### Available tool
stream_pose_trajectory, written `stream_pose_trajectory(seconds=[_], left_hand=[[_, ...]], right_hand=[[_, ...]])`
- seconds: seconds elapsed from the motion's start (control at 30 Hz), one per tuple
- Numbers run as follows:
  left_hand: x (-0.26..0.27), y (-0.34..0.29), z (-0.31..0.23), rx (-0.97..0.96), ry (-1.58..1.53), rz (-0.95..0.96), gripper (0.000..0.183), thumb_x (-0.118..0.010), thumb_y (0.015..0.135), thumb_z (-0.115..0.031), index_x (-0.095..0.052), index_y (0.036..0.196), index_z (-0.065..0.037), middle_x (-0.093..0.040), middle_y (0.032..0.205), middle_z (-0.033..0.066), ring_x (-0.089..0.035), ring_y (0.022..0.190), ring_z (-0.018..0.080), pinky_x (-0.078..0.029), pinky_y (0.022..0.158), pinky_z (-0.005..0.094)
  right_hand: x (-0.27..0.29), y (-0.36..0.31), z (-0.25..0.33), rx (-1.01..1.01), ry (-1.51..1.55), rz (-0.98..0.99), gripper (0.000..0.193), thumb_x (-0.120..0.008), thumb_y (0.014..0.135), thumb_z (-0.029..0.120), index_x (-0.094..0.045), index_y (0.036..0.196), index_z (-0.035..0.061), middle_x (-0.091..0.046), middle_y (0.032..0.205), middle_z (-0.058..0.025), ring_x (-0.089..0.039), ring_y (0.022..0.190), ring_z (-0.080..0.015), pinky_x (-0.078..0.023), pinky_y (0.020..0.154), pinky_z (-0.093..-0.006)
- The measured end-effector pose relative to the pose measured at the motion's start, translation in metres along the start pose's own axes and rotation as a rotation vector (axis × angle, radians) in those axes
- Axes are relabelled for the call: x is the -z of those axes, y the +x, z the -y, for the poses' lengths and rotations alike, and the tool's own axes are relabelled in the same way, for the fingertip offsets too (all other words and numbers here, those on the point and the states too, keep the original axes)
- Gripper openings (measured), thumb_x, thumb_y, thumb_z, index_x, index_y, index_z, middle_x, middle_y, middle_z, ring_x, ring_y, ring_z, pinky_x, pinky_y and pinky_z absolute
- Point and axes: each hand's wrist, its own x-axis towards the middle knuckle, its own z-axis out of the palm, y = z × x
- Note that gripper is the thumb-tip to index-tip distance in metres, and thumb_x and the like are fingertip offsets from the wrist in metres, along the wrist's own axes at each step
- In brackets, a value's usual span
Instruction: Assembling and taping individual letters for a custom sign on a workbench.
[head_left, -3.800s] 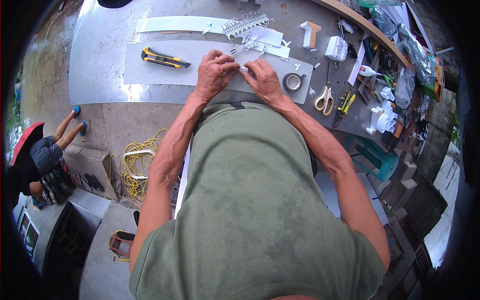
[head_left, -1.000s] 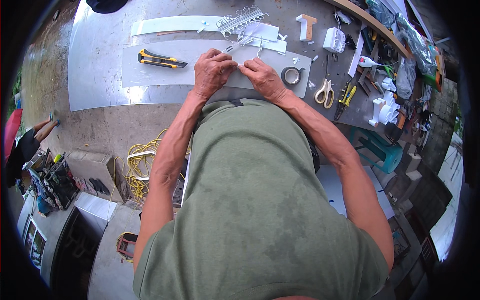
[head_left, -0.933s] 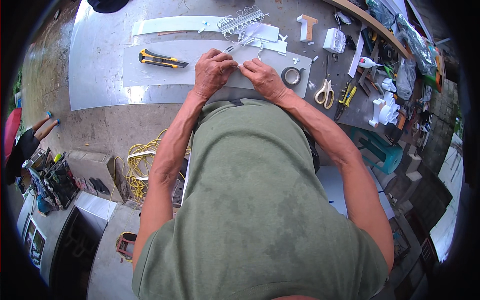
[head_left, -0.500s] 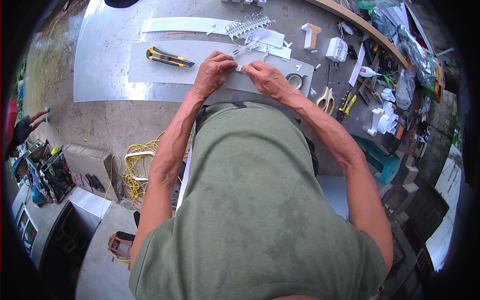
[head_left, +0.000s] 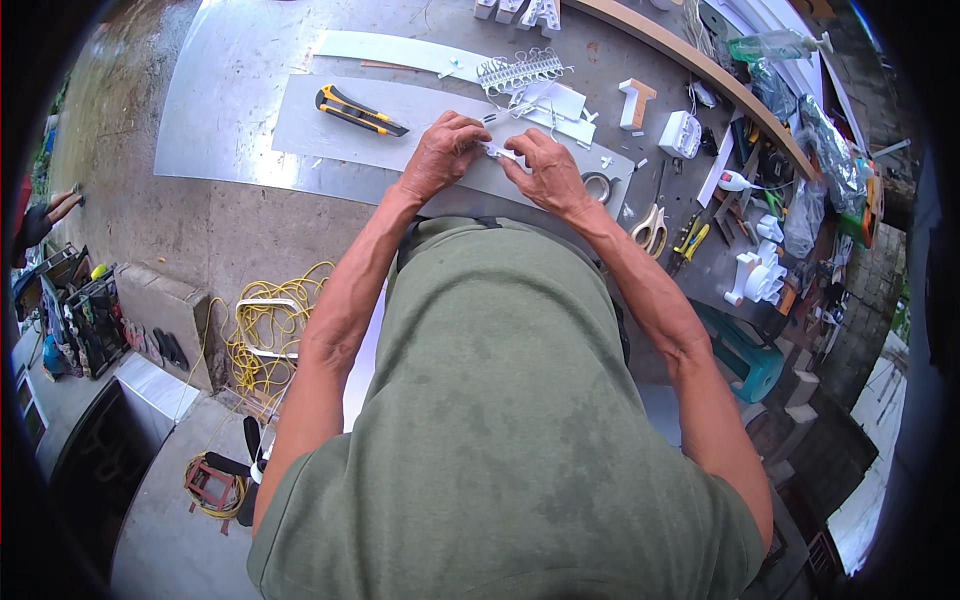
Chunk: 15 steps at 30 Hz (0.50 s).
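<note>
Along the worktop's (head_left: 590,45) near edge, above a grey panel (head_left: 310,125): left hand (head_left: 443,158) pinches a small white piece (head_left: 493,150); right hand (head_left: 550,172) has thumb and finger parted around its other end, hold unclear. Judged step: fingertip adjusting; next move calls for light, steady pressure.

Reaches toward 12 o'clock with both bare arms (head_left: 718,430). Bends the left elbow (head_left: 333,350) out at 8 o'clock and the right elbow (head_left: 688,352) out between 3 and 4. Slants the left forearm (head_left: 365,272) up toward 1 o'clock, the right forearm (head_left: 645,285) up toward 11. Holds the left hand (head_left: 443,153) near the right hand (head_left: 547,172), almost meeting at the fingertips but well apart at the wrists (head_left: 405,195). Curls the left fingers (head_left: 470,132) into a pinch facing 3 o'clock. Bends the right thumb (head_left: 517,173) and index finger toward 10 o'clock.
</note>
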Motion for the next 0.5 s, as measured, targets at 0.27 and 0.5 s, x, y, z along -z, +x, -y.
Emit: stream_pose_trajectory(seconds=[0.27, 0.5], left_hand=[[-0.005, -0.003, -0.009, 0.023, 0.002, -0.037, 0.023, -0.078, 0.074, -0.002, -0.074, 0.096, -0.006, -0.071, 0.100, 0.0075, -0.063, 0.096, 0.0278, -0.053, 0.085, 0.0375], [-0.012, -0.005, -0.008, 0.042, -0.008, -0.071, 0.019, -0.080, 0.072, -0.004, -0.076, 0.091, -0.006, -0.070, 0.097, 0.0074, -0.061, 0.095, 0.0277, -0.052, 0.085, 0.0372]], right_hand=[[-0.016, 0.009, 0.003, 0.086, -0.317, 0.040, 0.020, -0.068, 0.091, 0.025, -0.063, 0.089, 0.0049, -0.059, 0.087, -0.0129, -0.065, 0.082, -0.0316, -0.054, 0.070, -0.0449], [-0.020, 0.017, 0.004, -0.250, -0.123, 0.043, 0.020, -0.064, 0.089, 0.018, -0.074, 0.084, 0.0006, -0.070, 0.072, -0.0151, -0.070, 0.067, -0.0312, -0.058, 0.066, -0.0394]])
